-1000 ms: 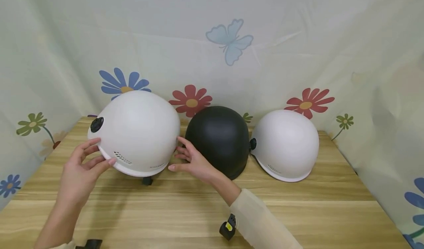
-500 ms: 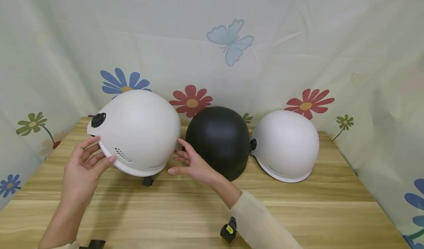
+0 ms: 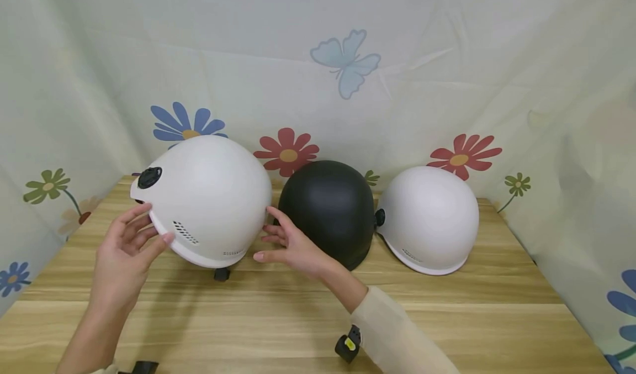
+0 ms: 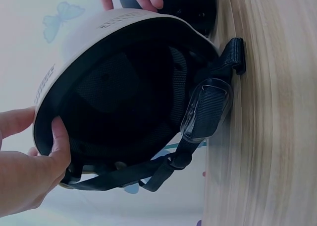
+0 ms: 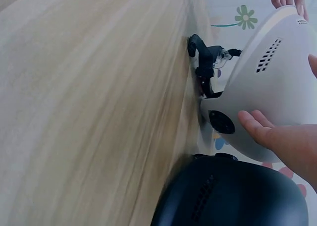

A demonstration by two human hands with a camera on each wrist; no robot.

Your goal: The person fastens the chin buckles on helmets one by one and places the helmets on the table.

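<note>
A white helmet [image 3: 208, 197] stands tilted on the left, its left end raised and a black round knob [image 3: 150, 178] on that side. My left hand [image 3: 124, 247] pinches its raised rim, with digits both outside and inside the edge in the left wrist view. Dark padding [image 4: 124, 92] lines the shell, and a black chin strap with a clear-cased buckle [image 4: 206, 109] hangs out to the table. On the other side my right hand [image 3: 293, 247] rests its fingertips against the shell near a second black knob [image 5: 221, 122], fingers loosely extended.
A black helmet [image 3: 328, 214] stands right beside my right hand. Further right is another white helmet [image 3: 429, 219]. All are on a wood-grain table [image 3: 248, 330], with a flower-and-butterfly cloth [image 3: 422, 59] hanging behind and at the sides.
The left helmet has tilted slightly more, its left end and knob rising a little. Both hands keep their places on it. The other two helmets have not moved.
</note>
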